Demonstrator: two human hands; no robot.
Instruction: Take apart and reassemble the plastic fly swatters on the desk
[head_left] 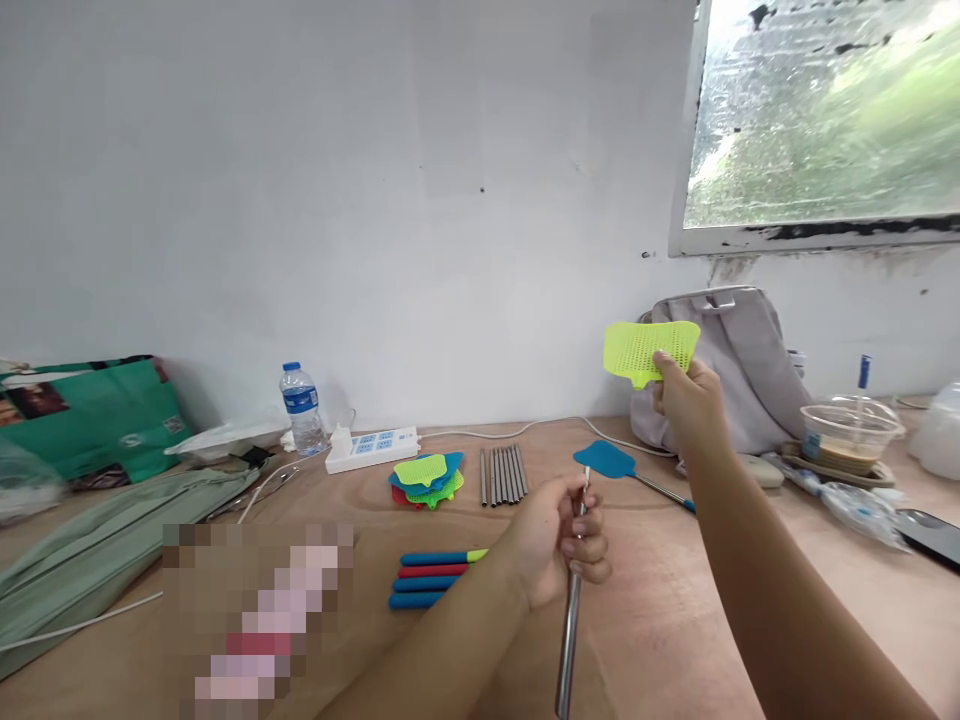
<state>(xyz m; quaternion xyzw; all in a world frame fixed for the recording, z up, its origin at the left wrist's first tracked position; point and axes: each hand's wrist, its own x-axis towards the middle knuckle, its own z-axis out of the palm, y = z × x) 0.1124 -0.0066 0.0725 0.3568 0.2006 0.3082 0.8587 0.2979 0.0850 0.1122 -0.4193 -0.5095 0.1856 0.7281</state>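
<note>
My left hand (564, 540) is closed around a metal rod (570, 640) whose lower end points toward me. My right hand (688, 392), raised higher, pinches a yellow-green fly swatter head (634, 345) by its perforated face. Beyond my left hand, a blue fly swatter (606, 460) with a metal shaft lies on the table. Several metal tubes (504, 476) lie side by side left of it. Farther left is a stack of colored swatter heads (426, 478). Blue, red and yellow-green handles (433, 585) lie in a row, partly hidden by my left forearm.
At the back stand a water bottle (303, 412) and a white power strip (373, 450) with its cable. A grey backpack (739, 370) leans on the wall at right, near a plastic cup (849, 432) and a phone (934, 535). Green bags (120, 415) occupy the left.
</note>
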